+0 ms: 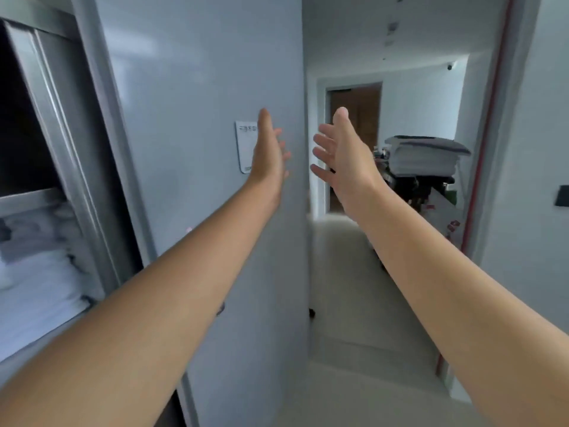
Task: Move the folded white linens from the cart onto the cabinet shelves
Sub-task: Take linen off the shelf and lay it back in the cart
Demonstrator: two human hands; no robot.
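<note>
Both my arms stretch forward at chest height. My left hand (269,149) is held flat with straight fingers in front of a pale open door, holding nothing. My right hand (337,151) is spread open beside it, palm facing left, empty. A stack of folded white linens (421,155) sits on a dark cart (418,186) far ahead on the right, beyond the doorway. At the left edge stands the metal cabinet (58,118), with folded white linens (37,278) lying on a lower shelf. The shelf space above them is dark.
The pale door (200,118) with a small white sign (244,146) stands between cabinet and corridor. A light floor (345,288) runs ahead toward a brown door (357,118). A wall with a red-edged frame (483,149) bounds the right side.
</note>
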